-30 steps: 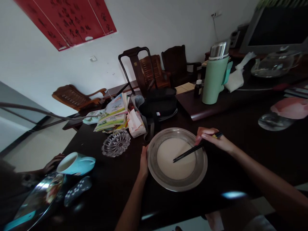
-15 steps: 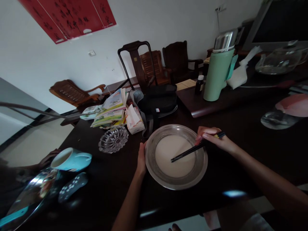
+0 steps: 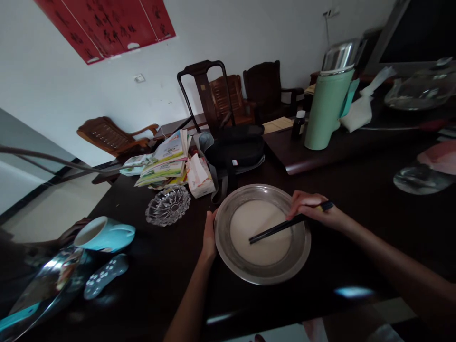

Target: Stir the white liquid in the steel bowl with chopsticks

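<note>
A round metal bowl (image 3: 228, 259) stands on the dark table and holds a milky, off-white liquid (image 3: 261, 216). My left hand (image 3: 209, 237) holds the bowl at its left side, thumb up by the rim, its other fingers mostly hidden. In my right hand (image 3: 309, 207), closed above the bowl's right rim, is a pair of black chopsticks (image 3: 274, 230). Their tips dip into the liquid left of the middle, and their upper ends stick out behind the hand.
Left of the bowl are a cut-glass dish (image 3: 168, 205), a tissue pack (image 3: 200, 176), booklets (image 3: 166, 159), a blue mug (image 3: 107, 235) and a second metal basin (image 3: 50, 304). Another person's hand (image 3: 74, 230) is behind the mug. A green thermos (image 3: 329, 107) stands at back right.
The chopstick tips have shifted slightly left and down in the liquid. My left hand stays on the bowl. The view has moved a little.
</note>
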`<state>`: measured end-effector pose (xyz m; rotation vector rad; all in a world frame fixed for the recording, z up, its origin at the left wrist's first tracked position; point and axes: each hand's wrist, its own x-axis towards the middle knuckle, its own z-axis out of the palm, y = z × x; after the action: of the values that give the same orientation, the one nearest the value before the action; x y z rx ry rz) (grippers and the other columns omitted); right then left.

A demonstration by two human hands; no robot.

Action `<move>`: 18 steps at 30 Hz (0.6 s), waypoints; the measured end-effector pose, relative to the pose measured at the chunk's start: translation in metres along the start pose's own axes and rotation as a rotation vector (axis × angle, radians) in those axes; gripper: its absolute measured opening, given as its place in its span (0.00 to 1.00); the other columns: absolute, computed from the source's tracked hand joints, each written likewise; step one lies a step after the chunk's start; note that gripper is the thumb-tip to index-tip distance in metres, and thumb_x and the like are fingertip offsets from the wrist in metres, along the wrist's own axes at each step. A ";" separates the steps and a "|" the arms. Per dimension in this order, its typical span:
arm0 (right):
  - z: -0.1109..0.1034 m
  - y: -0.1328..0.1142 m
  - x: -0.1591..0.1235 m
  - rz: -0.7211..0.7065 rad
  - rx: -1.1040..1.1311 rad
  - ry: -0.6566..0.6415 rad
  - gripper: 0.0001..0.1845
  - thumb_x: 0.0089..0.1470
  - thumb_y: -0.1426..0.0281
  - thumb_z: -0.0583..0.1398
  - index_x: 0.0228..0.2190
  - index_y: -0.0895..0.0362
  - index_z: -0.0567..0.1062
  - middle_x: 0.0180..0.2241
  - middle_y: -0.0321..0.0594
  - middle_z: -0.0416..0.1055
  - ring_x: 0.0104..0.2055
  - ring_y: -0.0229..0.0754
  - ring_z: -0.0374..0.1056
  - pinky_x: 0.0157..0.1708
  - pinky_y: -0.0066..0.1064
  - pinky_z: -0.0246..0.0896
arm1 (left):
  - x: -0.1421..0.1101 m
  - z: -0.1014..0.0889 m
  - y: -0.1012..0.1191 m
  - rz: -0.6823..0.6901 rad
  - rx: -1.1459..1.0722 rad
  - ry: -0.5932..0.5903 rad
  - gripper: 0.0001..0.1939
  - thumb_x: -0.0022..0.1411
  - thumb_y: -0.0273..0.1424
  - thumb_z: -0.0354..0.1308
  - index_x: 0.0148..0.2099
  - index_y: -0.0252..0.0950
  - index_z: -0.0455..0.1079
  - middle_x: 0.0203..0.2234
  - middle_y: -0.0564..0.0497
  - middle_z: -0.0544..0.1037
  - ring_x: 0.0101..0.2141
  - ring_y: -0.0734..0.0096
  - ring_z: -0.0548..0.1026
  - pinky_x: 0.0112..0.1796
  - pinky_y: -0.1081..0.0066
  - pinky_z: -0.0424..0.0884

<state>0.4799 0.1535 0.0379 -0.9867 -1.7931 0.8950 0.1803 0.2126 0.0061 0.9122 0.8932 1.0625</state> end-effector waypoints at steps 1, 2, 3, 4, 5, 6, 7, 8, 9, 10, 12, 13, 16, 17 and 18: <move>-0.001 0.001 0.000 -0.002 -0.044 0.001 0.16 0.57 0.60 0.55 0.32 0.55 0.79 0.30 0.42 0.73 0.35 0.42 0.67 0.36 0.32 0.62 | 0.000 0.000 0.000 0.000 0.000 0.003 0.29 0.59 0.52 0.49 0.49 0.34 0.72 0.41 0.46 0.77 0.48 0.54 0.69 0.48 0.63 0.62; -0.003 0.001 0.000 0.009 -0.074 0.024 0.16 0.57 0.60 0.55 0.32 0.55 0.79 0.31 0.42 0.73 0.36 0.42 0.67 0.36 0.32 0.62 | 0.000 0.000 0.000 -0.001 0.000 0.006 0.29 0.59 0.52 0.49 0.48 0.34 0.72 0.41 0.47 0.77 0.48 0.54 0.69 0.49 0.63 0.62; -0.005 0.000 -0.001 0.028 -0.084 0.070 0.15 0.57 0.61 0.55 0.32 0.54 0.79 0.31 0.41 0.73 0.36 0.42 0.67 0.36 0.32 0.61 | 0.000 0.000 0.000 -0.002 0.000 0.009 0.29 0.59 0.52 0.49 0.48 0.34 0.72 0.41 0.47 0.77 0.48 0.55 0.69 0.49 0.63 0.62; -0.008 0.000 -0.003 0.052 -0.073 0.122 0.15 0.58 0.61 0.54 0.31 0.54 0.79 0.30 0.41 0.73 0.35 0.42 0.68 0.36 0.32 0.61 | 0.000 0.000 -0.001 -0.004 0.001 0.012 0.29 0.59 0.52 0.49 0.48 0.34 0.72 0.41 0.47 0.77 0.48 0.55 0.69 0.49 0.63 0.61; -0.011 -0.002 -0.005 0.071 -0.044 0.171 0.16 0.58 0.61 0.54 0.30 0.54 0.79 0.29 0.41 0.73 0.34 0.42 0.68 0.36 0.32 0.61 | -0.001 0.000 -0.001 -0.006 0.003 0.014 0.29 0.59 0.52 0.49 0.49 0.34 0.72 0.41 0.47 0.77 0.48 0.55 0.69 0.49 0.63 0.61; -0.013 -0.003 -0.007 0.084 -0.010 0.201 0.17 0.59 0.61 0.53 0.29 0.54 0.78 0.28 0.40 0.73 0.33 0.42 0.68 0.35 0.32 0.61 | -0.001 0.000 -0.001 -0.006 0.004 0.016 0.29 0.59 0.52 0.49 0.49 0.34 0.72 0.41 0.46 0.77 0.48 0.55 0.69 0.49 0.63 0.61; -0.015 -0.004 -0.008 0.089 0.019 0.208 0.17 0.59 0.61 0.53 0.29 0.54 0.78 0.27 0.40 0.72 0.32 0.41 0.68 0.35 0.32 0.61 | -0.001 0.000 -0.001 -0.005 0.005 0.017 0.29 0.59 0.52 0.49 0.49 0.34 0.72 0.41 0.46 0.77 0.48 0.54 0.69 0.49 0.63 0.62; -0.014 -0.004 -0.008 0.086 0.038 0.190 0.18 0.59 0.61 0.52 0.29 0.55 0.78 0.27 0.40 0.72 0.32 0.41 0.68 0.34 0.31 0.61 | -0.001 0.001 0.000 -0.004 0.007 0.018 0.30 0.59 0.52 0.49 0.50 0.34 0.72 0.41 0.46 0.77 0.48 0.54 0.69 0.49 0.63 0.62; -0.013 -0.005 -0.008 0.075 0.044 0.148 0.18 0.60 0.61 0.52 0.28 0.55 0.78 0.27 0.41 0.72 0.31 0.41 0.68 0.33 0.31 0.61 | -0.001 0.001 0.000 -0.003 0.011 0.018 0.30 0.59 0.52 0.49 0.50 0.34 0.72 0.41 0.46 0.77 0.48 0.54 0.69 0.49 0.63 0.62; -0.010 -0.004 -0.007 0.055 0.040 0.097 0.19 0.60 0.61 0.52 0.29 0.56 0.79 0.27 0.41 0.71 0.31 0.41 0.67 0.33 0.31 0.61 | -0.001 0.001 0.001 -0.005 0.016 0.017 0.30 0.59 0.53 0.49 0.50 0.34 0.72 0.41 0.46 0.77 0.48 0.54 0.69 0.49 0.63 0.62; -0.005 -0.002 -0.005 0.005 0.014 0.004 0.19 0.60 0.62 0.52 0.30 0.56 0.79 0.27 0.41 0.71 0.31 0.40 0.66 0.32 0.31 0.60 | -0.002 0.002 0.003 -0.006 0.029 0.017 0.30 0.58 0.53 0.48 0.49 0.34 0.72 0.41 0.46 0.77 0.48 0.54 0.69 0.49 0.62 0.62; -0.003 -0.001 -0.003 -0.011 -0.008 -0.021 0.18 0.60 0.62 0.52 0.31 0.56 0.79 0.28 0.41 0.70 0.32 0.40 0.66 0.33 0.31 0.60 | -0.002 0.003 0.004 -0.005 0.037 0.018 0.30 0.58 0.53 0.49 0.49 0.34 0.72 0.41 0.46 0.77 0.48 0.54 0.69 0.49 0.62 0.62; -0.004 0.002 -0.002 -0.011 -0.081 0.002 0.16 0.59 0.63 0.53 0.33 0.55 0.79 0.29 0.41 0.70 0.33 0.40 0.65 0.34 0.31 0.59 | -0.003 0.005 0.006 0.006 0.056 0.026 0.31 0.57 0.54 0.49 0.48 0.34 0.72 0.40 0.46 0.77 0.48 0.54 0.69 0.49 0.62 0.62; -0.006 0.002 -0.003 0.001 -0.099 0.034 0.16 0.59 0.63 0.53 0.33 0.55 0.79 0.29 0.41 0.70 0.33 0.40 0.64 0.35 0.31 0.59 | -0.003 0.006 0.007 0.009 0.059 0.027 0.31 0.57 0.54 0.50 0.48 0.34 0.73 0.40 0.46 0.77 0.48 0.53 0.70 0.49 0.62 0.62; -0.008 0.001 -0.004 0.012 -0.109 0.068 0.16 0.59 0.63 0.53 0.33 0.55 0.79 0.29 0.41 0.70 0.33 0.40 0.64 0.35 0.31 0.58 | -0.003 0.006 0.007 0.013 0.062 0.029 0.31 0.56 0.54 0.50 0.48 0.34 0.73 0.40 0.46 0.77 0.47 0.53 0.70 0.49 0.62 0.62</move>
<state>0.4890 0.1524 0.0384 -1.0856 -1.7951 0.7690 0.1830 0.2097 0.0152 0.9574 0.9505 1.0664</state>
